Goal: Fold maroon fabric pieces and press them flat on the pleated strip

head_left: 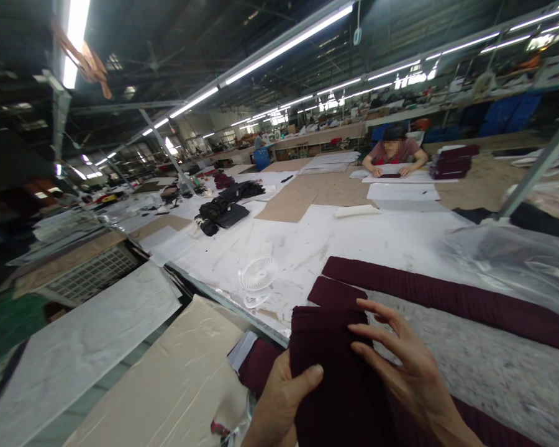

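Note:
A dark maroon folded cloth [328, 372] is held up in front of me, its layers stacked at the top edge. My left hand [284, 397] grips its left side, thumb across the front face and the other fingers hidden behind. On the right side, my right hand [400, 360] has its fingers stretched out and spread, the tips at the cloth's right edge. Behind it on the table lie a small maroon piece [333, 292] and a long maroon strip [447, 295]. A grey speckled felt sheet [484, 341] spreads under my right hand.
A small white fan [258, 273] lies on the white-covered table [302, 236]. Black cloth bundles [226, 208] sit farther back. Clear plastic [517, 261] and a metal post [540, 164] stand right. Across the table a person [395, 152] works beside a maroon stack [451, 162].

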The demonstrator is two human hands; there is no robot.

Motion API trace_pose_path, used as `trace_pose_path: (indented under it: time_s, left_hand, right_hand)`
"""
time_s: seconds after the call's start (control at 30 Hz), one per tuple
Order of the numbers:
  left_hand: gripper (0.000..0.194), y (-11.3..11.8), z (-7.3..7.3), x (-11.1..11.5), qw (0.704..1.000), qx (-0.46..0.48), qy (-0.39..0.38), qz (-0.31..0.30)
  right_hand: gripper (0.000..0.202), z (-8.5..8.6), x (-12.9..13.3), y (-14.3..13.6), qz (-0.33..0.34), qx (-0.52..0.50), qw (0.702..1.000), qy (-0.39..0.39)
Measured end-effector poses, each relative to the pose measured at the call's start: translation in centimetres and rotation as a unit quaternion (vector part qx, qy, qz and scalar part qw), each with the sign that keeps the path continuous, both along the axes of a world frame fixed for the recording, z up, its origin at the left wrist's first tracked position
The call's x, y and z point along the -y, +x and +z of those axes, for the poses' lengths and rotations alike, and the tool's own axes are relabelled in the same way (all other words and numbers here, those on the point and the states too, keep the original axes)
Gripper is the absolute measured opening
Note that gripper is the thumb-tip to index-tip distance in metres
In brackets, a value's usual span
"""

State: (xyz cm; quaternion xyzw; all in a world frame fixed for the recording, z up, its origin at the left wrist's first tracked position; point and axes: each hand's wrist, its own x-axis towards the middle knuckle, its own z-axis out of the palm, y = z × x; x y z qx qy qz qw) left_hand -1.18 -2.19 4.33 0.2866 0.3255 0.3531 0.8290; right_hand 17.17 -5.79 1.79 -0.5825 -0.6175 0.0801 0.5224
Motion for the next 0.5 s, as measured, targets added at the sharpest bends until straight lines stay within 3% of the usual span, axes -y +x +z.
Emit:
trace_pose_path:
  time_s: [0.13, 0.23, 0.43, 0.5]
  left_hand:
    - [0.04, 0.3, 0.0, 0.0, 1.0, -0.017, -0.002, 0.019]
    - [0.036, 0.5, 0.1, 0.0, 1.0, -0.018, 0.002, 0.024]
    - [0.032, 0.6, -0.1, 0.0, 0.999, -0.03, 0.017, 0.036]
    - [0.032, 0.6, -0.1, 0.0, 0.999, -0.032, 0.021, 0.037]
  right_hand:
    - [0.013, 0.5, 0.5, -0.4, -0.036, 0.043, 0.995, 0.076]
    - [0.018, 0.6, 0.9, -0.5, -0.029, 0.047, 0.995, 0.089]
    - [0.007, 1.0, 0.7, -0.4, 0.047, -0.077, 0.992, -0.083]
    - [0.014, 1.3, 0.5, -0.5, 0.063, -0.104, 0.985, -0.122]
